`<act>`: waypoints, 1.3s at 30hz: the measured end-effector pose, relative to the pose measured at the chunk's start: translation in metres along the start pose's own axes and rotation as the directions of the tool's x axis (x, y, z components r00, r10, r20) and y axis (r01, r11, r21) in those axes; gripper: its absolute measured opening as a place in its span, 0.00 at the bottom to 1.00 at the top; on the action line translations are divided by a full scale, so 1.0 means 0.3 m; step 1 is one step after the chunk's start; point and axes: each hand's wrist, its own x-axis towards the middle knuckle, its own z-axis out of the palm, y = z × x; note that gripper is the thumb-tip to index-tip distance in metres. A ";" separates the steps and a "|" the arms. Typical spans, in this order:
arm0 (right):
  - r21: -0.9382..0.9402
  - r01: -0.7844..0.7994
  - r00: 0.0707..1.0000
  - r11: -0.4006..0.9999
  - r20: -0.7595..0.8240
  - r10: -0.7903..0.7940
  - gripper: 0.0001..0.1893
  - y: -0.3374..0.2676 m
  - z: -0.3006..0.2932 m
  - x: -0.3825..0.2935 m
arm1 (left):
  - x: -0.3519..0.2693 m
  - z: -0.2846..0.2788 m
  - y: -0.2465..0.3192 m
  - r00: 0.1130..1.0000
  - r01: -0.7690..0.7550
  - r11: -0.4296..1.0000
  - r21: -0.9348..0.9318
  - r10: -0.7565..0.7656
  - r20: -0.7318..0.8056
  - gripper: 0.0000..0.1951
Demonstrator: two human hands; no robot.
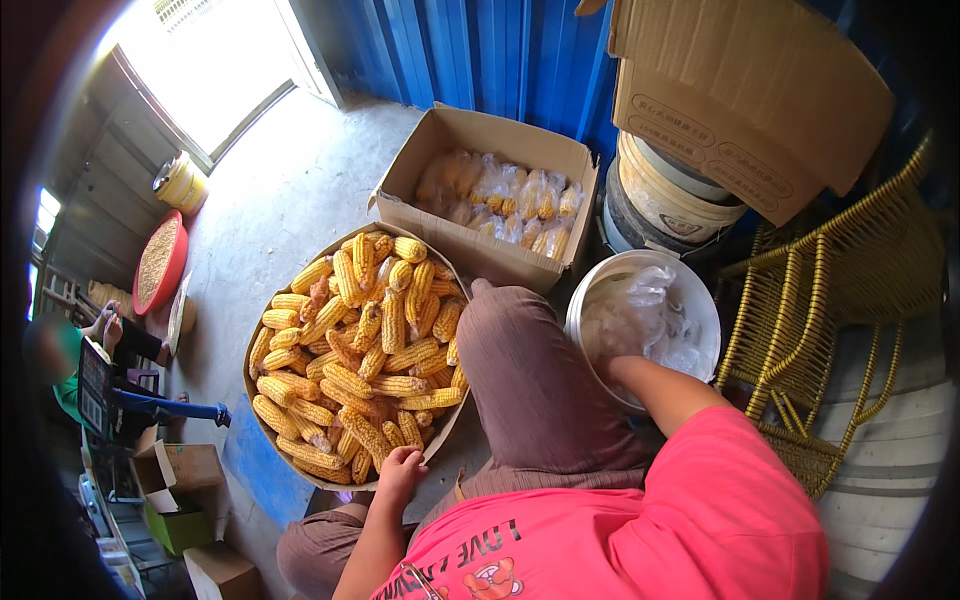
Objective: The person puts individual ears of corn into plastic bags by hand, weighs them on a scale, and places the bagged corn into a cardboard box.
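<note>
My left hand (403, 472) is at the near rim of a wide round container (259, 420) heaped with dried yellow corn cobs (360, 345). Its fingers are curled in, and I see nothing held in them. My right arm reaches down into a white plastic bucket (576, 322) beside my knee. Clear plastic bags (652, 300) fill much of that bucket. Only the back of my right hand (611, 369) shows at the bucket's inner wall; its fingers are hidden. Behind the cobs stands an open cardboard box (495, 259) containing bagged corn cobs (529, 199).
Stacked buckets (667, 195) stand under a cardboard flap (742, 97) by the blue wall (480, 52). A yellow woven chair (787, 322) is close on the right. At far left a person (67, 367) sits near a red basin (178, 259) of grain and small boxes (191, 465).
</note>
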 end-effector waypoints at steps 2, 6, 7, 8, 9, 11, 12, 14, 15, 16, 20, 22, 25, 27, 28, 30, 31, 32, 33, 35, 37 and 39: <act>-0.132 0.030 0.999 0.991 -0.040 -0.036 0.20 0.018 0.031 0.080 | 0.008 -0.001 -0.003 0.998 0.054 0.997 0.059 -0.053 -0.027 0.14; -0.306 0.141 0.985 0.942 -0.055 -0.165 0.20 0.015 0.049 0.154 | 0.030 -0.007 -0.043 0.990 0.118 0.993 0.005 -0.117 -0.079 0.15; -0.314 0.159 0.981 0.936 -0.054 -0.185 0.20 0.011 0.052 0.162 | 0.031 0.002 -0.045 0.989 0.125 0.992 0.008 -0.124 -0.082 0.15; -0.302 0.179 0.977 0.936 -0.056 -0.205 0.20 0.005 0.051 0.170 | 0.027 0.005 -0.048 0.988 0.132 0.991 0.011 -0.130 -0.085 0.14; -0.260 0.151 0.982 0.954 -0.073 -0.175 0.20 0.017 0.052 0.176 | 0.028 0.011 -0.042 0.988 0.130 0.992 0.011 -0.128 -0.083 0.14; -0.207 0.055 0.983 0.977 -0.161 -0.089 0.20 0.031 0.098 0.206 | 0.024 0.016 -0.035 0.992 0.116 0.993 0.023 -0.115 -0.050 0.13; -0.194 -0.016 0.971 0.981 -0.235 -0.030 0.21 0.040 0.123 0.224 | 0.028 0.015 -0.034 0.993 0.113 0.993 0.022 -0.112 -0.047 0.13; -0.121 -0.058 0.958 0.991 -0.285 0.021 0.20 0.054 0.144 0.230 | 0.037 0.010 -0.038 0.995 0.092 0.994 0.061 -0.090 -0.035 0.13; -0.050 -0.054 0.954 0.997 -0.297 0.037 0.20 0.066 0.150 0.227 | 0.034 0.015 -0.026 0.996 0.086 0.994 0.060 -0.084 -0.029 0.13; 0.038 -0.033 0.952 0.999 -0.303 0.043 0.20 0.077 0.156 0.224 | 0.032 0.021 -0.014 0.998 0.065 0.997 0.043 -0.064 -0.027 0.13; 0.115 0.167 0.945 0.979 -0.301 -0.126 0.19 0.051 0.058 0.058 | -0.001 0.036 0.025 0.999 0.032 0.999 -0.022 -0.032 -0.020 0.12; 0.074 0.269 0.929 0.960 -0.281 -0.239 0.19 0.037 0.000 -0.064 | -0.006 0.037 0.035 1.000 0.025 0.999 -0.043 -0.025 -0.012 0.12; 0.174 0.123 0.962 0.977 -0.261 -0.075 0.19 0.071 -0.042 -0.153 | -0.002 0.044 0.045 0.999 -0.039 0.998 -0.055 0.040 0.022 0.12; 0.233 0.118 0.930 0.965 -0.367 -0.025 0.20 0.108 -0.077 -0.152 | -0.009 0.043 0.058 0.997 -0.069 0.998 -0.003 0.070 0.033 0.13; 0.223 0.121 0.928 0.967 -0.371 -0.031 0.20 0.109 -0.084 -0.151 | -0.009 0.036 0.055 0.997 -0.067 0.998 0.007 0.066 0.036 0.13; 0.608 0.114 0.526 0.786 -0.708 0.472 0.19 0.108 -0.098 -0.143 | -0.007 0.036 0.050 0.997 -0.061 0.998 -0.001 0.061 0.036 0.13; 0.598 0.120 0.525 0.792 -0.716 0.461 0.19 0.103 -0.105 -0.136 | -0.010 0.036 0.051 0.998 -0.051 0.999 0.000 0.051 0.044 0.13; 0.537 0.175 0.347 0.825 -0.818 0.459 0.18 0.094 -0.112 -0.130 | -0.011 0.034 0.051 0.998 -0.053 0.999 -0.009 0.054 0.035 0.13; 0.466 0.216 0.153 0.858 -0.884 0.442 0.17 0.086 -0.122 -0.127 | -0.015 0.032 0.054 0.998 -0.055 0.998 0.024 0.053 0.045 0.14; 0.503 0.154 0.365 0.850 -0.829 0.424 0.16 0.139 -0.120 -0.070 | -0.024 0.032 0.057 0.997 -0.059 0.996 0.062 0.056 0.060 0.14; 0.524 0.084 0.562 0.848 -0.727 0.394 0.15 0.141 -0.151 -0.070 | -0.025 0.028 0.048 0.997 -0.077 0.997 0.020 0.077 0.025 0.13; 0.874 0.306 0.672 0.376 -0.479 0.565 0.14 0.138 -0.190 -0.106 | -0.023 0.019 0.044 0.996 -0.087 0.996 0.007 0.087 0.021 0.13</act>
